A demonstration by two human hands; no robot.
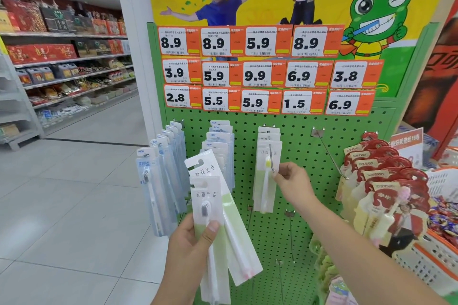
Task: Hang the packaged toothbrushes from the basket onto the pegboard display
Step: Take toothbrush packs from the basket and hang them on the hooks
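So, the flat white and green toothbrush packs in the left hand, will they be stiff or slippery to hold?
The flat white and green toothbrush packs look like thin card with clear plastic, so probably light and a little bendy. The left hand holds them fanned and they stay straight, so likely stiff enough. Glossy fronts may slide against each other.

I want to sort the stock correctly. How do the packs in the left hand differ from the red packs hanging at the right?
The packs in the left hand are plain white and green rectangles; the red packs have wavy red tops. The first are held fanned and tilted; the second hang on the pegboard. Both are carded toothbrushes.
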